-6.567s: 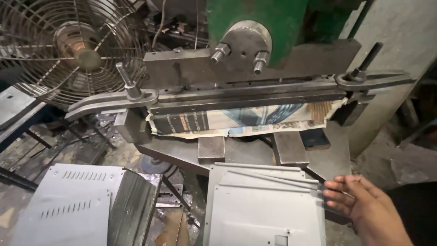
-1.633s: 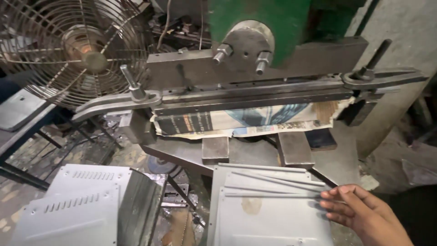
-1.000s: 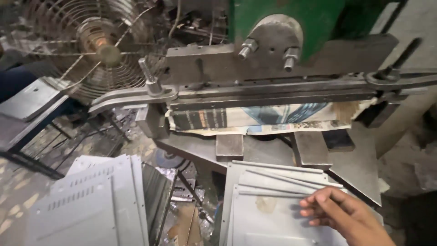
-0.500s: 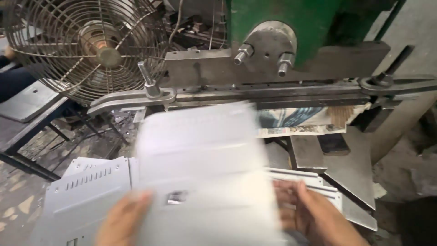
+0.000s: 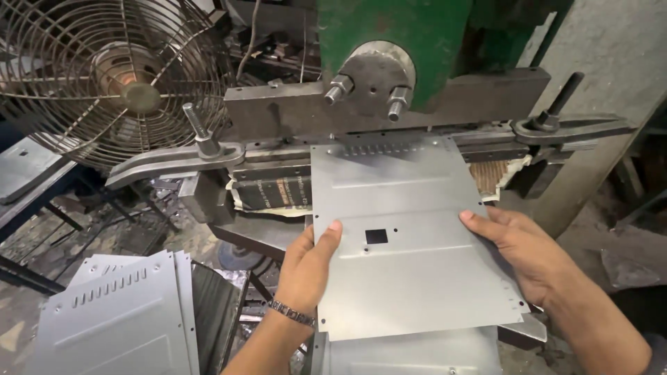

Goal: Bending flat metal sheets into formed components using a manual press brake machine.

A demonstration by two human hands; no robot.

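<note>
A flat grey metal sheet [image 5: 399, 229] with a small square hole and a row of slots along its far edge lies tilted with that far edge under the steel bar of the green press machine [image 5: 389, 42]. My left hand [image 5: 309, 267] grips its left edge, thumb on top. My right hand [image 5: 521, 246] holds its right edge. Beneath it, at the bottom, another grey sheet [image 5: 417, 354] shows.
A stack of slotted grey panels [image 5: 118, 319] stands at the lower left. A large wire-caged fan [image 5: 104, 76] is at the upper left. The press has a long clamp arm with bolts [image 5: 201, 142] and a padded bed [image 5: 271, 194]. A grey wall [image 5: 611, 55] is at the right.
Both hands lifted a sheet off the pile and carried it forward; its far edge now rests at the press. Before, only my right hand lay on the pile.
</note>
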